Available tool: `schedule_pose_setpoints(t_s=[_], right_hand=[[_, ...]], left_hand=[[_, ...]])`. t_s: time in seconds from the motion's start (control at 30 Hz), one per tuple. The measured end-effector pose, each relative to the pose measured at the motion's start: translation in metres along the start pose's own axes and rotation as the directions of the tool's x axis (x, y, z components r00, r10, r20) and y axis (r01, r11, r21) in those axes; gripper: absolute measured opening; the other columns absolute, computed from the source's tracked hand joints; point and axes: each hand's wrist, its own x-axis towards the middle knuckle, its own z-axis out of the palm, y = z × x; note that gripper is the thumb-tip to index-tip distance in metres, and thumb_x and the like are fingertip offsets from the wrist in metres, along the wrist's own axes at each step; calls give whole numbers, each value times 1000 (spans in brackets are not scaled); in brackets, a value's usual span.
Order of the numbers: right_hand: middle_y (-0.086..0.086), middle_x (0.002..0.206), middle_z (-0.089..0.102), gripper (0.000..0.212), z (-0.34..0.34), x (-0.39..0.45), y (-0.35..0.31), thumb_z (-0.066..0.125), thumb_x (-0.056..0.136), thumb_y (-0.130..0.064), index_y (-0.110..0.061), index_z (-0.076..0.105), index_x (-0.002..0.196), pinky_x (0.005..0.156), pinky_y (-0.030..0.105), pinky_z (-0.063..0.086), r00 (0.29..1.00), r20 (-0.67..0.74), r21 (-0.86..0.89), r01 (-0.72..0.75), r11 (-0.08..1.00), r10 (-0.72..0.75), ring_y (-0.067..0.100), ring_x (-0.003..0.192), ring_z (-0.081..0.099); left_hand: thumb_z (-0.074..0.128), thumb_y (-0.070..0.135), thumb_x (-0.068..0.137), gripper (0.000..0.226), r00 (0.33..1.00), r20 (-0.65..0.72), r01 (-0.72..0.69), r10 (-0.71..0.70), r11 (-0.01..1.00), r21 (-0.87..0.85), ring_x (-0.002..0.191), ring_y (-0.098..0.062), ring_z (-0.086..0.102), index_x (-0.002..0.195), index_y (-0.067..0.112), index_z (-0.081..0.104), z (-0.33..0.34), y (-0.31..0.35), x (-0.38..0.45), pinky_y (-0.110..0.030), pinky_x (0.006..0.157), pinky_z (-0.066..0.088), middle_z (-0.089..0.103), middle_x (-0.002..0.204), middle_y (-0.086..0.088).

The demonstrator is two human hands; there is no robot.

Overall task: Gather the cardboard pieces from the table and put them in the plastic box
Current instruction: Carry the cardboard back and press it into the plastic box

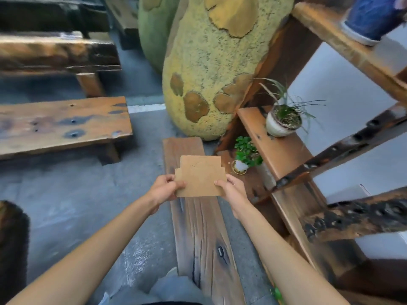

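Observation:
A stack of flat brown cardboard pieces (pixel 200 176) is held up in front of me, above a narrow wooden plank bench (pixel 198 234). My left hand (pixel 165 188) grips the stack's left edge, thumb on top. My right hand (pixel 231 190) grips its right edge the same way. The pieces have stepped, notched corners and lie roughly level. No plastic box is in view.
A large yellow-green sculpted form (pixel 209 69) rises ahead. Wooden benches (pixel 63 124) stand at left on the grey floor. At right, stepped wooden shelves (pixel 273 148) carry a white potted grass plant (pixel 283 119), a small leafy pot (pixel 245 158) and a blue pot (pixel 372 18).

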Motion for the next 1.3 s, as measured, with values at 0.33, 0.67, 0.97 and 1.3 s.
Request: schedule_pose_setpoints(t_s=[0.33,0.67,0.97,1.3], right_hand=[[-8,91,77,26,157,-21,1,65,88,-4,-13,74,110,76,22,55,971,235,-153,2,988,35,-4,74,71],[-8,85,77,23,298,-53,-4,64,88,-7,-13,74,107,70,22,53,905,413,-281,21,959,101,6,77,70],[-5,95,74,28,409,-82,-16,62,91,-6,-8,70,117,80,25,57,815,567,-422,166,891,117,4,81,66],[4,113,75,36,485,-103,-12,66,89,-7,-12,67,124,80,21,54,672,730,-463,358,811,121,9,93,70]], left_hand=[[71,5,83,16,985,-159,35,-65,983,-182,83,-9,68,94,15,67,-150,-73,-51,-22,74,54,72,87,4],[71,1,84,32,934,-332,8,-134,935,-355,84,-8,68,115,3,65,-265,-127,-103,-17,75,53,73,95,-4],[75,0,79,28,829,-520,-99,-207,860,-500,70,-5,72,106,5,70,-334,-165,-155,-16,57,54,76,87,-2],[73,1,84,39,639,-681,-200,-356,779,-594,76,-14,65,119,1,58,-354,-187,-196,-21,62,55,71,102,-12]])
